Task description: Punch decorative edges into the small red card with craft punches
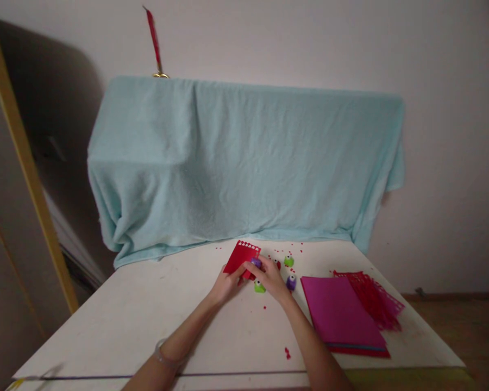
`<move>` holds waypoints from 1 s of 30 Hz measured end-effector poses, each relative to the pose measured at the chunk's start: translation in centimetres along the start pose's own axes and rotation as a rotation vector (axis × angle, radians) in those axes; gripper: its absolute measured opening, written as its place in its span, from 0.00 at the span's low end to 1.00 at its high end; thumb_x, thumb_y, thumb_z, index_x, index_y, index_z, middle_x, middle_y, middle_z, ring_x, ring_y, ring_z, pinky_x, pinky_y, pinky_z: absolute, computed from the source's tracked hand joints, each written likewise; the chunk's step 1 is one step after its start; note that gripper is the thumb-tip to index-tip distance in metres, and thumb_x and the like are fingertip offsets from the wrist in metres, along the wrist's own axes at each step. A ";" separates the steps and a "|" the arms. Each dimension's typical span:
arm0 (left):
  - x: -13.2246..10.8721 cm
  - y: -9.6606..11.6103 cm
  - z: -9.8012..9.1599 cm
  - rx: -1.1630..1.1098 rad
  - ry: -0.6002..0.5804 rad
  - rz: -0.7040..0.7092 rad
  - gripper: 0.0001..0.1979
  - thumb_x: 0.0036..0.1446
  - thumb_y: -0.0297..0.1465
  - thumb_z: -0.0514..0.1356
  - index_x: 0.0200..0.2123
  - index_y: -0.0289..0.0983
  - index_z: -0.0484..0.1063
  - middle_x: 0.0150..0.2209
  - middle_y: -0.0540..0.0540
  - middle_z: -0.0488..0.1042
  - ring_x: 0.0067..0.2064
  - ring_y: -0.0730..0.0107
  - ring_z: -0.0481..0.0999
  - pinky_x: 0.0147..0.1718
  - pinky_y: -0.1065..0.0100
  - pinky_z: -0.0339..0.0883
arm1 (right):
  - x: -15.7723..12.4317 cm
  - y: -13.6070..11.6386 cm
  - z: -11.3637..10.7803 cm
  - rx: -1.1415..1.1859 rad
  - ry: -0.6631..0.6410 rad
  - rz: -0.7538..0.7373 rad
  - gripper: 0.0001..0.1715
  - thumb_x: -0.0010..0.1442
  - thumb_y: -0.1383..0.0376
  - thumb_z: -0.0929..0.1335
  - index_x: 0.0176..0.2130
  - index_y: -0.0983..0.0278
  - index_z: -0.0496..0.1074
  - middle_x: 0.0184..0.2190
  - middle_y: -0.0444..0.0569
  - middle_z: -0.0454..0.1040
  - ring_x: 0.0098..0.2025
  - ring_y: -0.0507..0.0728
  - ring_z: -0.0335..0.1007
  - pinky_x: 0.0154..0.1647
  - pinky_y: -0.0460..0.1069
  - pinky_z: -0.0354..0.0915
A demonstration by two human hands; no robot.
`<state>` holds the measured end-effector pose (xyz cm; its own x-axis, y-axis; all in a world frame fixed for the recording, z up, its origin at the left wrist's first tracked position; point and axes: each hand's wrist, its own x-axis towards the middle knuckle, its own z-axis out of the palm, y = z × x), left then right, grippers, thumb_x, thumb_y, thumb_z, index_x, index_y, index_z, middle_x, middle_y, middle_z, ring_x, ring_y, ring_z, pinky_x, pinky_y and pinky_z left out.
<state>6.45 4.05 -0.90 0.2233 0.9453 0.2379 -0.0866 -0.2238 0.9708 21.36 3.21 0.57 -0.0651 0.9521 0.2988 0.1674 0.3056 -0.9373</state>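
A red sheet of paper (241, 257) with a row of punched holes along its far edge is held by my left hand (227, 282), whose fingers close on its near left side. My right hand (270, 276) grips a small purple craft punch (256, 263) at the paper's right edge. Close by on the table stand two green craft punches, one (259, 286) just under my hands and the other (289, 260) farther back. A second purple punch (291, 282) sits right of my right wrist. A red punch (276, 264) is partly hidden behind my right hand.
On the right lies a stack of magenta and red paper (342, 312), beside a heap of punched red paper strips (372, 301). Small red paper bits (287, 353) are scattered over the white table (146, 320). A pale blue cloth (244, 163) drapes something behind it.
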 end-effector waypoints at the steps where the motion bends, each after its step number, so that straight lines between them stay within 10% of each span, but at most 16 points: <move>1: 0.0 0.0 0.0 0.005 -0.007 -0.004 0.15 0.55 0.41 0.60 0.25 0.35 0.68 0.24 0.47 0.69 0.25 0.71 0.66 0.23 0.71 0.59 | 0.0 0.0 0.0 -0.001 -0.002 0.005 0.20 0.53 0.48 0.69 0.30 0.63 0.72 0.23 0.43 0.70 0.28 0.54 0.65 0.26 0.45 0.60; 30: -0.1 1.2 0.3 -0.138 -0.058 -0.127 0.21 0.53 0.47 0.61 0.21 0.34 0.66 0.20 0.50 0.65 0.22 0.75 0.61 0.22 0.71 0.54 | -0.1 0.0 0.2 0.081 -0.048 -0.010 0.18 0.56 0.51 0.69 0.29 0.63 0.70 0.23 0.41 0.68 0.24 0.51 0.61 0.24 0.44 0.56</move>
<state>6.58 3.64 0.28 0.2961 0.9477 0.1193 -0.1854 -0.0655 0.9805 21.19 3.07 0.52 -0.1142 0.9466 0.3014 0.0864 0.3117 -0.9462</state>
